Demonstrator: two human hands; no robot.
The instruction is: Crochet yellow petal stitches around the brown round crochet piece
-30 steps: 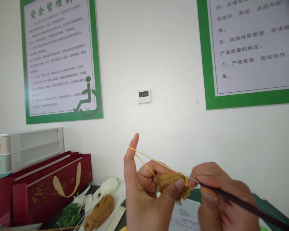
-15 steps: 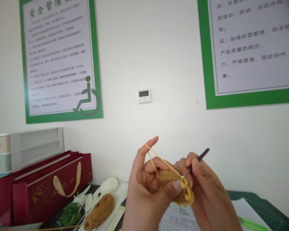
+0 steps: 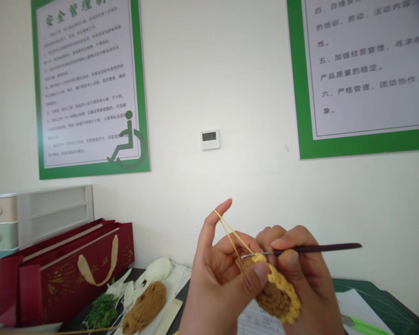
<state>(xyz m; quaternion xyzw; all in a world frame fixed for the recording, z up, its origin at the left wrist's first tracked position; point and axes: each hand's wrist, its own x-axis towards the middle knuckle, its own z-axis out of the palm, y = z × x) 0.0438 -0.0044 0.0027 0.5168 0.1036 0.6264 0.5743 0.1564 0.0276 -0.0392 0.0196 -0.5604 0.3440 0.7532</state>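
Observation:
My left hand pinches a round crochet piece, brown with a yellow edge, between thumb and fingers. Its raised index finger carries a taut strand of yellow yarn that runs down to the piece. In my right hand is a crochet hook with a dark handle, lying nearly level. The hook's metal tip points left and passes at the yellow edge, close to the yarn. Part of the piece is hidden behind my left thumb.
At the left stand dark red gift bags before a drawer unit. Near them lie a brown yarn skein, green yarn and a white ball. A green cutting mat and bright green scissors are at the right.
The hook has swung from a steep slant to nearly level, its tip now farther left. The crochet piece has turned, showing more of its brown face and yellow edge.

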